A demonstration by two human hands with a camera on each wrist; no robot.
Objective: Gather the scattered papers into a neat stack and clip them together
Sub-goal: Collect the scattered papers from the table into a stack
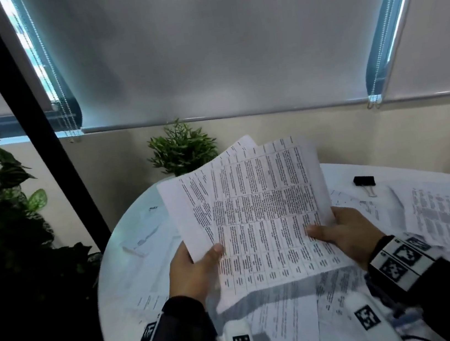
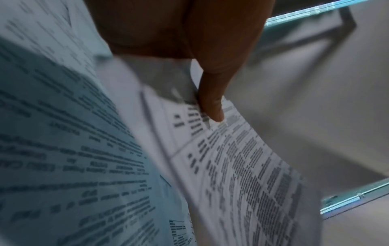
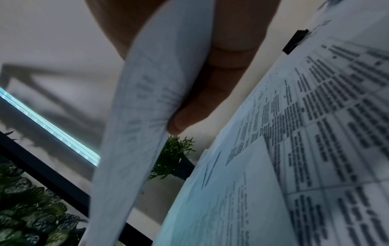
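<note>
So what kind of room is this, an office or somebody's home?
Most likely an office or meeting corner. Printed papers and a black binder clip sit on or above a round white table, roller blinds cover the windows, and a small potted plant stands by the wall.

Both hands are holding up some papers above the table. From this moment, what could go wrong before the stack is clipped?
1. The held papers are fanned out with uneven edges, pinched only near the bottom by the left hand and right hand; a sheet may slip out.
2. More loose sheets lie on the table; some could be missed.
3. The binder clip lies far off; reaching it frees one hand.
</note>
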